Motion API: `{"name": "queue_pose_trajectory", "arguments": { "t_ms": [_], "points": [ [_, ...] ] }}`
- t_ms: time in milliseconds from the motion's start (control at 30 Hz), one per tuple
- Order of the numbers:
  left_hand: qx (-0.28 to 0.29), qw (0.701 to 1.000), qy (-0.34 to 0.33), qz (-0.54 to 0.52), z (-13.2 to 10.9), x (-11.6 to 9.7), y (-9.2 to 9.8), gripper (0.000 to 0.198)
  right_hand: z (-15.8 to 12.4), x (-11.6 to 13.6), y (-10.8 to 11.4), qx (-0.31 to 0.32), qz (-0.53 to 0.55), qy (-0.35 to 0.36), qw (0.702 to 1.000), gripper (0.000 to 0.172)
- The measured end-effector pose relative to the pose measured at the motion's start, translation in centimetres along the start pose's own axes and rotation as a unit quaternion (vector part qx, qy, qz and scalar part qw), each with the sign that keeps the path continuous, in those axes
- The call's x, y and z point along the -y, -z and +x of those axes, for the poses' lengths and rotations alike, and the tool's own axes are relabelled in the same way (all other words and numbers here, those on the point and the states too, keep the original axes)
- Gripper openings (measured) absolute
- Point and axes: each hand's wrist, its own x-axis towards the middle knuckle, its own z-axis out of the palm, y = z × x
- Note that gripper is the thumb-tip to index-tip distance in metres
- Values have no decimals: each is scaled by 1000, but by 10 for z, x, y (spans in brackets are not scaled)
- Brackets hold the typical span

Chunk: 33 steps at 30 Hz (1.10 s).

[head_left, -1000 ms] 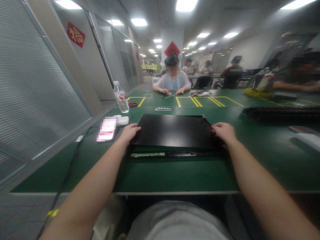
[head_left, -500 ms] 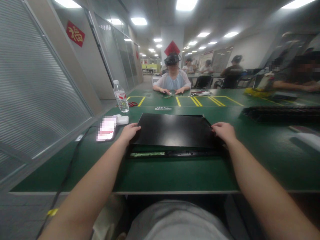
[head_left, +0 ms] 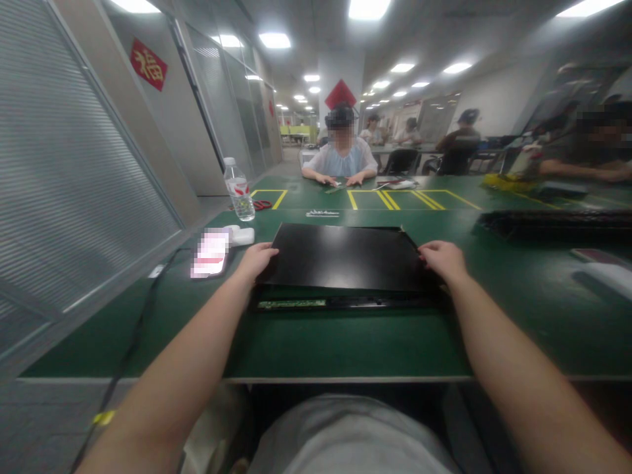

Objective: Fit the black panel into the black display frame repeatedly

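A flat black panel [head_left: 340,257], glossy like a screen, lies tilted over a dark tray-like frame in front of me. My left hand [head_left: 257,260] pinches the panel's left edge, thumb on top. At the right edge my right hand [head_left: 442,258] grips the panel with bent fingers; the fingertips there are partly hidden. The panel's near edge stands a little above the frame [head_left: 385,303]. A green circuit strip [head_left: 291,304] shows along the frame's near side, at the left.
On the green table [head_left: 345,349], a phone [head_left: 211,253], a white case [head_left: 241,236] and a water bottle [head_left: 240,191] stand left. Red-handled scissors [head_left: 261,205] lie behind. Stacked black parts [head_left: 553,225] are at right. Across the table sits a person [head_left: 340,155].
Almost nothing differs. Both hands keep their hold at the panel's edges, and the panel stays in nearly the same place.
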Motion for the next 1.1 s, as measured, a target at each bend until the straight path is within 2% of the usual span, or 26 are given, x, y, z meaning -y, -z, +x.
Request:
{"name": "queue_pose_trajectory", "arguments": {
  "t_ms": [333, 900, 1100],
  "points": [
    [2, 1000, -3, -3, 0, 2, 1, 33, -5, 4, 3, -1, -16, 1, 1000, 24],
    [5, 1000, 7, -12, 1, -1, -1, 30, -10, 11, 8, 8, -18, -29, 999, 28],
    [8, 1000, 8, -10, 2, 0, 0, 37, -7, 10, 10, -5, -17, -33, 999, 26]
  ]
}}
